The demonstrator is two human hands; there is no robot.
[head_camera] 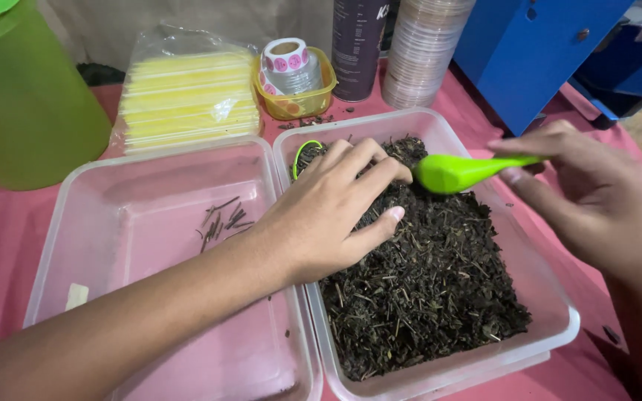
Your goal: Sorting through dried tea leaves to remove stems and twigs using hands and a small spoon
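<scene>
My right hand point(588, 193) pinches the thin handle of a green scoop point(455, 172), its bowl just above the dry leaves point(425, 275). The scoop looks light and hard, so the handle end is a good place to hold. My left hand point(328, 212) lies flat and open on the leaves, holding nothing. They look crumbly, light and easy to spill. They fill the clear tub point(559, 297); beside it another tub point(98, 223) has a few twigs point(224, 219).

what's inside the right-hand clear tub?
The right tub is filled with dark dried leaves. The left hand rests on them; the right hand holds a green scoop over them. A green ring shows at the back. The tub's bottom is covered.
</scene>
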